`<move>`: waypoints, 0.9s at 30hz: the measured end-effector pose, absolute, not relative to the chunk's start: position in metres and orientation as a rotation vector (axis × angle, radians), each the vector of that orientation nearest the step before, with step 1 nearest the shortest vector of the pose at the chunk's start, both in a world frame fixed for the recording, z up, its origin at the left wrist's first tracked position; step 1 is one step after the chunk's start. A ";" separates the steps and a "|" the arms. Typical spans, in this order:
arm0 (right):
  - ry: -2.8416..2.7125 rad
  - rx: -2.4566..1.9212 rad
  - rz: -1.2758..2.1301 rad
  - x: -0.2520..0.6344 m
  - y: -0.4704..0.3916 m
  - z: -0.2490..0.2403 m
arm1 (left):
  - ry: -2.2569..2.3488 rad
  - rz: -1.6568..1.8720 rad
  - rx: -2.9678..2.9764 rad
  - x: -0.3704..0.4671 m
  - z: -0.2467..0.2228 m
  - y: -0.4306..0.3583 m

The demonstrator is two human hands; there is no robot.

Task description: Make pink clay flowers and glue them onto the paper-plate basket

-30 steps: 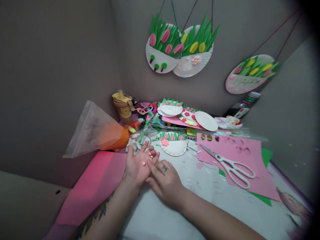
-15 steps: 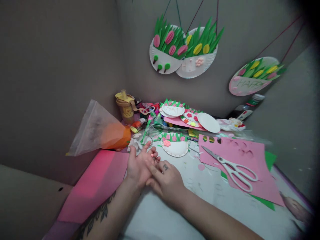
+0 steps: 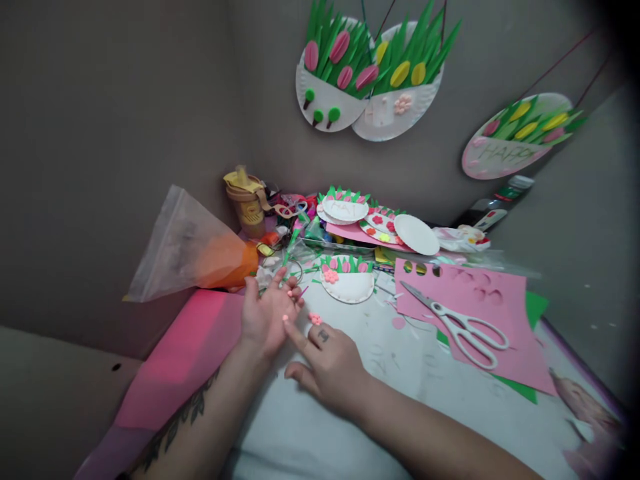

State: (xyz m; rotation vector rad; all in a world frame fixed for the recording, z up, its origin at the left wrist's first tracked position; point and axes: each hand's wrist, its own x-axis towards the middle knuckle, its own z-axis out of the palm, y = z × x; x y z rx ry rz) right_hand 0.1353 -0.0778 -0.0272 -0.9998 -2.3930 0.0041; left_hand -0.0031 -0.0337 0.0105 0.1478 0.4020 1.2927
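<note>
My left hand (image 3: pixel 269 315) lies palm up with its fingers apart and slightly curled. A small pink lump (image 3: pixel 290 293), which looks like clay, shows at its fingers, beside a thin purple stick. My right hand (image 3: pixel 333 367) has its thumb spread away and its index finger stretched toward the left palm. A pink clay ball (image 3: pixel 285 318) sits at that fingertip, at the palm's edge. Just past the right knuckles lies a pink clay flower (image 3: pixel 315 319). Behind it is a half-round white paper-plate basket (image 3: pixel 347 288) with green paper grass, pink tulips and a pink flower.
White-handled scissors (image 3: pixel 470 331) rest on pink paper (image 3: pixel 520 353) at the right. Decorated plates (image 3: pixel 345 210) and a plain paper plate (image 3: pixel 417 234) lie behind. A plastic bag (image 3: pixel 170 250) and a cup (image 3: pixel 250 210) stand at the left. Paper-plate baskets (image 3: pixel 333 110) hang on the wall.
My right hand has drawn slightly away from the left palm, with its thumb now spread. The pink ball at its index fingertip and the flower past its knuckles have come into view.
</note>
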 end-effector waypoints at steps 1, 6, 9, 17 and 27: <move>-2.393 -0.988 0.021 0.134 -0.078 -0.027 | 0.409 1.284 0.151 -0.003 0.010 -0.034; -2.330 -1.072 0.035 0.132 -0.077 -0.028 | 0.434 1.222 0.163 -0.002 0.011 -0.035; -2.390 -1.036 0.040 0.131 -0.080 -0.028 | 0.421 1.249 0.168 -0.004 0.013 -0.034; -2.372 -1.081 0.044 0.129 -0.082 -0.027 | 0.416 1.191 0.221 -0.004 0.012 -0.032; -2.386 -1.077 0.069 0.127 -0.082 -0.026 | 0.461 1.220 0.217 -0.002 0.011 -0.033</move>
